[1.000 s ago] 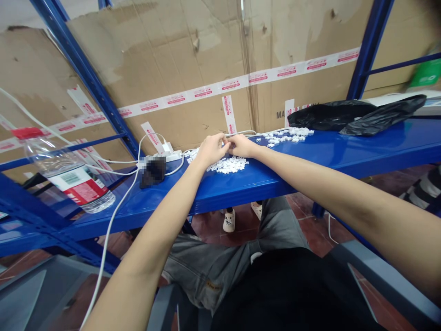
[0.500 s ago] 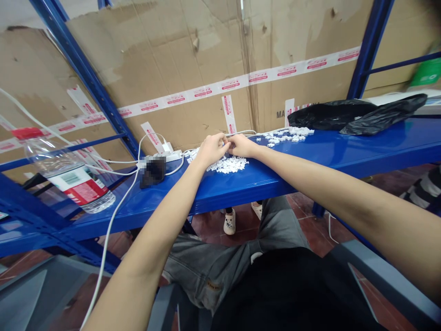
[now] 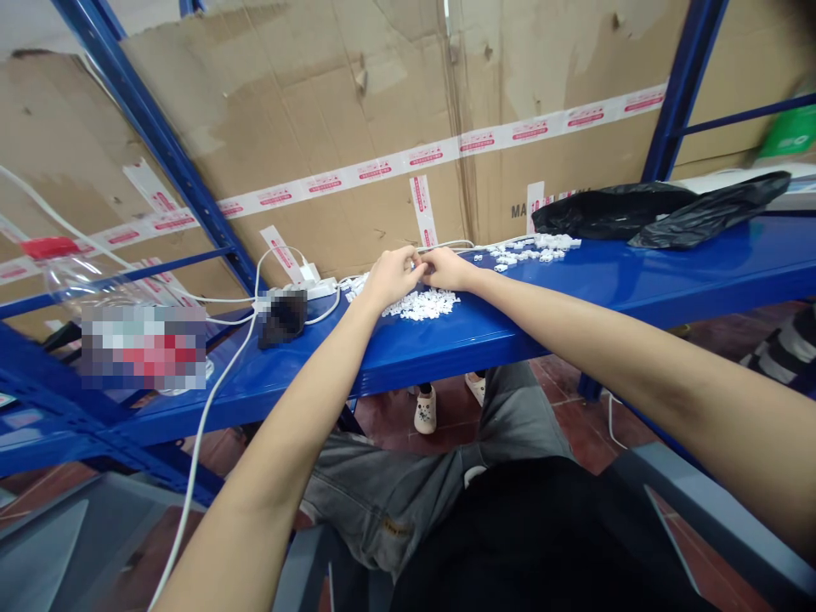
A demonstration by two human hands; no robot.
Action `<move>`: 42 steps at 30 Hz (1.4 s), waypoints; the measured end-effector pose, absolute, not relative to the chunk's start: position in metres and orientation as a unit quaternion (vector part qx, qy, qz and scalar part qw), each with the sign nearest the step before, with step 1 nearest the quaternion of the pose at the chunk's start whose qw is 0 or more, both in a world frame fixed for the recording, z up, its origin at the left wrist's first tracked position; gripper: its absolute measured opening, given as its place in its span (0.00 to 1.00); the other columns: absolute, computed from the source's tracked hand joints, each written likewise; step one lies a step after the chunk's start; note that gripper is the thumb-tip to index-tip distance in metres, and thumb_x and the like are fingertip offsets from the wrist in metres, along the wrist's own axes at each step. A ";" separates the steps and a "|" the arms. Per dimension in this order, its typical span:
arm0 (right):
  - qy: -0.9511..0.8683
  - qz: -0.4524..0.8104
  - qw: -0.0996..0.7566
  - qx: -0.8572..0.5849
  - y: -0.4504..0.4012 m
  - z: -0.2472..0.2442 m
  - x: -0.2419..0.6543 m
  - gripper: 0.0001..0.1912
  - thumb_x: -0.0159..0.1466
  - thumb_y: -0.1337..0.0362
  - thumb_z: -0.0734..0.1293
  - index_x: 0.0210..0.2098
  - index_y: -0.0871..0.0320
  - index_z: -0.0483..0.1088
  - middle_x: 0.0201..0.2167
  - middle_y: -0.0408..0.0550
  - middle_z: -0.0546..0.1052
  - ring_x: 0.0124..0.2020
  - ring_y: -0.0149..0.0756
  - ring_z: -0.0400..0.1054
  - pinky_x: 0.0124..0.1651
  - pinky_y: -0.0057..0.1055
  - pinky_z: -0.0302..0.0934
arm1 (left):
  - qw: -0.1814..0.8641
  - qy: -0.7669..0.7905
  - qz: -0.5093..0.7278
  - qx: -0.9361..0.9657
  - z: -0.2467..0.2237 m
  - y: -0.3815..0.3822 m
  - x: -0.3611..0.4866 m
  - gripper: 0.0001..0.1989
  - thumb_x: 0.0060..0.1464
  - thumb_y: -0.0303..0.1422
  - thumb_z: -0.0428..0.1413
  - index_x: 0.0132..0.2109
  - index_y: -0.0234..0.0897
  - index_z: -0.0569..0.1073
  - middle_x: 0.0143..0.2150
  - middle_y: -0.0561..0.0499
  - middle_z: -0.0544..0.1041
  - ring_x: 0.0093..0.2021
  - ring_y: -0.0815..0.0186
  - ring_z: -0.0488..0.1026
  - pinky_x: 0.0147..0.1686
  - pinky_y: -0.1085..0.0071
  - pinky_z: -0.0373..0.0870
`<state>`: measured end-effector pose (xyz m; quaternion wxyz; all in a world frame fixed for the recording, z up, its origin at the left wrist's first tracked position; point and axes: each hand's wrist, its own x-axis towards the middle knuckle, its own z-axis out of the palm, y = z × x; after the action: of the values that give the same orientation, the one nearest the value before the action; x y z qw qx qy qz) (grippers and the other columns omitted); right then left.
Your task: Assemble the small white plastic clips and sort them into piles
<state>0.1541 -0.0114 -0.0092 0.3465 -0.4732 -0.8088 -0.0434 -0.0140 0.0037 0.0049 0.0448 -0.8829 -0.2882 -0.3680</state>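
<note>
My left hand (image 3: 392,276) and my right hand (image 3: 450,269) sit close together on the blue steel shelf (image 3: 510,340), their fingertips meeting. Whatever lies between the fingertips is too small to make out. Just below them is a loose pile of small white plastic pieces (image 3: 421,304), partly hidden by my hands. A second, smaller scatter of the white pieces (image 3: 529,251) lies further back to the right, and a few more show beyond my left hand.
A white power strip (image 3: 319,289) and white cables lie left of my hands, beside a blurred dark object (image 3: 282,319). Black plastic bags (image 3: 656,217) lie at the right. Cardboard with printed tape backs the shelf. Below it, a person's white shoes (image 3: 425,410) show.
Both hands stay almost in place over the pile, fingertips still together. The view has shifted only slightly.
</note>
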 end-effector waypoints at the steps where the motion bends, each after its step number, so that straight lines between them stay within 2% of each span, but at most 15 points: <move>1: -0.809 -0.042 0.346 -0.474 -0.012 -0.009 0.154 0.06 0.51 0.76 0.64 0.27 0.60 0.69 0.23 0.42 0.70 0.28 0.33 0.62 0.33 0.28 0.52 | 0.045 -0.290 -0.368 -0.882 0.005 0.004 -0.014 0.07 0.57 0.35 0.57 0.33 0.37 0.72 0.23 0.54 0.67 0.26 0.65 0.62 0.29 0.70 0.55; 8: -0.808 -0.030 0.351 -0.473 -0.010 -0.009 0.155 0.08 0.50 0.77 0.64 0.28 0.60 0.69 0.23 0.42 0.69 0.28 0.34 0.64 0.33 0.28 0.53 | 0.043 -0.292 -0.377 -0.878 0.005 0.005 -0.014 0.07 0.57 0.36 0.57 0.34 0.37 0.72 0.24 0.53 0.68 0.26 0.65 0.63 0.29 0.70 0.55; 21: -0.803 -0.019 0.351 -0.481 -0.011 -0.008 0.153 0.09 0.48 0.78 0.64 0.22 0.58 0.62 0.21 0.40 0.66 0.25 0.31 0.59 0.31 0.29 0.51 | 0.041 -0.307 -0.383 -0.870 0.004 0.007 -0.013 0.12 0.59 0.39 0.56 0.31 0.37 0.70 0.25 0.51 0.69 0.27 0.65 0.62 0.29 0.69 0.55; 34: -0.805 -0.029 0.352 -0.477 -0.011 -0.008 0.153 0.07 0.48 0.77 0.63 0.25 0.61 0.69 0.22 0.43 0.69 0.27 0.31 0.60 0.33 0.29 0.52 | 0.012 -0.281 -0.393 -0.875 0.002 0.011 -0.012 0.14 0.59 0.38 0.56 0.27 0.36 0.67 0.25 0.51 0.70 0.28 0.66 0.64 0.30 0.69 0.57; 42: -0.815 -0.035 0.356 -0.457 -0.008 -0.011 0.156 0.10 0.51 0.76 0.64 0.31 0.62 0.75 0.27 0.46 0.74 0.31 0.35 0.66 0.37 0.30 0.55 | 0.008 -0.286 -0.375 -0.882 0.002 0.012 -0.012 0.14 0.58 0.38 0.56 0.27 0.37 0.67 0.22 0.53 0.68 0.26 0.66 0.63 0.28 0.69 0.56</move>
<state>0.1561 -0.0080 -0.0111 0.3555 -0.4567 -0.8147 -0.0352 -0.0122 0.0121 0.0019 0.0083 -0.8820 -0.2858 -0.3747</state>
